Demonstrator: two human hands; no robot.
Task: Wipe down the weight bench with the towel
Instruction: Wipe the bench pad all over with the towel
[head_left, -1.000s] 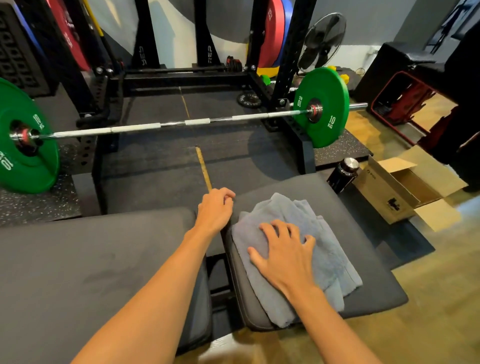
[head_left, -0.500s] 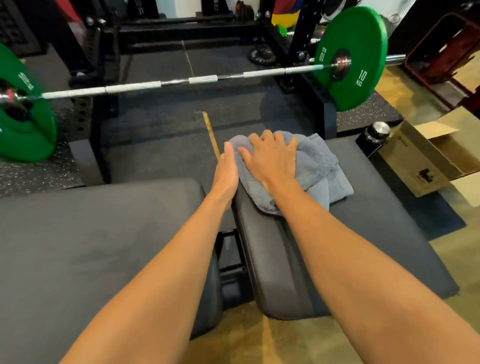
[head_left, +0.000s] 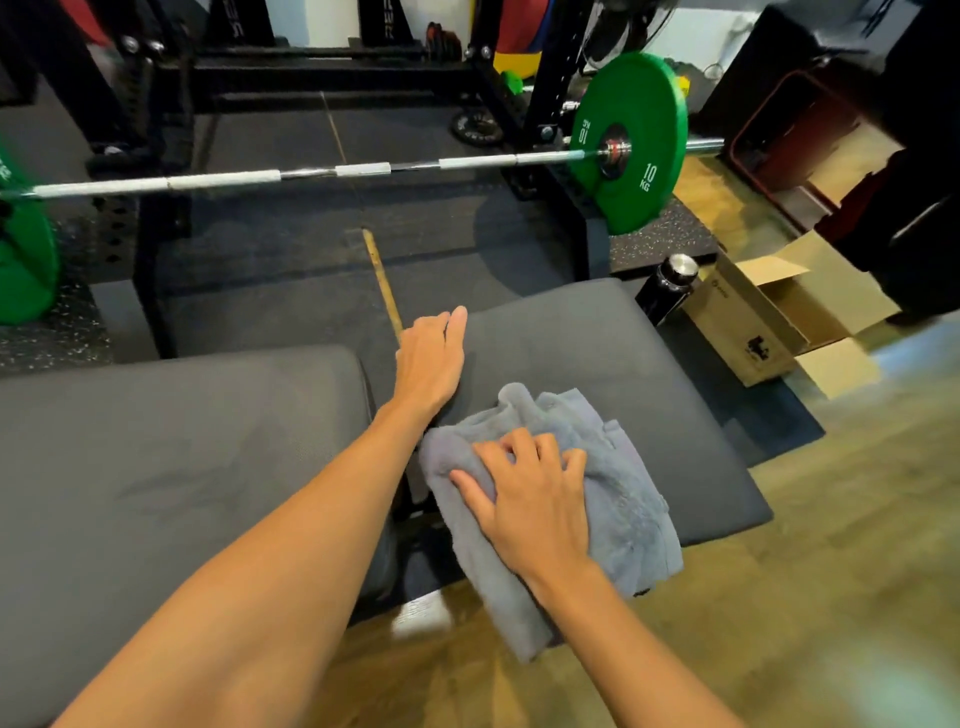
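The weight bench has two black pads: a long back pad (head_left: 156, 467) at the left and a smaller seat pad (head_left: 597, 353) at the right, with a gap between them. A crumpled grey-blue towel (head_left: 623, 499) lies on the near left part of the seat pad and hangs over its near edge. My right hand (head_left: 530, 499) presses on the towel with fingers curled into the cloth. My left hand (head_left: 431, 358) rests flat on the seat pad's far left edge, fingers together, holding nothing.
A barbell (head_left: 332, 171) with green 10 kg plates (head_left: 628, 143) lies across the black floor mat beyond the bench, inside a black rack. A black bottle (head_left: 667, 286) and an open cardboard box (head_left: 753, 317) stand right of the seat pad. Wooden floor is at the near right.
My right hand has dragged the towel from the seat pad's far left corner back toward its near edge. My left hand stays on the pad's left edge.
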